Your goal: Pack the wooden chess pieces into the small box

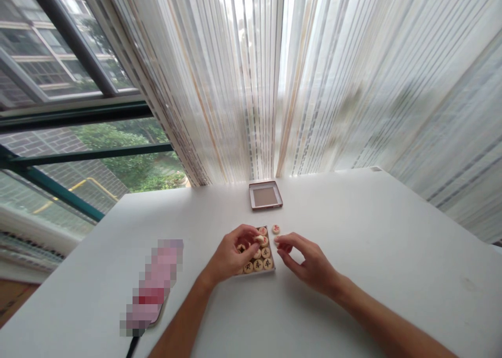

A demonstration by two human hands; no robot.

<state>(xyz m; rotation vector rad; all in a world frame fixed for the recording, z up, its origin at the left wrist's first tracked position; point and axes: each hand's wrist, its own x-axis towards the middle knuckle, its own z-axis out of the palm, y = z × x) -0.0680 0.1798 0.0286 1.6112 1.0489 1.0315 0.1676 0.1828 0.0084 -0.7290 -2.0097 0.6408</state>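
A shallow box [270,270] of round wooden Chinese chess pieces sits on the white table, its pieces marked in red or black. My left hand [234,251] is over the box's left side and hides part of it. Between its thumb and fingertips is a chess piece [259,239], tilted above the others. Just right of the box, my right hand [308,256] has its fingertips closed at another chess piece [276,241], which they partly cover. One red-marked chess piece [276,229] lies flat on the table behind those fingertips.
Behind the box lies an open lid-like tray [265,207] with a brown inside. A blurred-out pink object [157,274] with a black cable rests on the table [372,232] at left. Striped curtains [243,86] and a window [78,112] border the far side.
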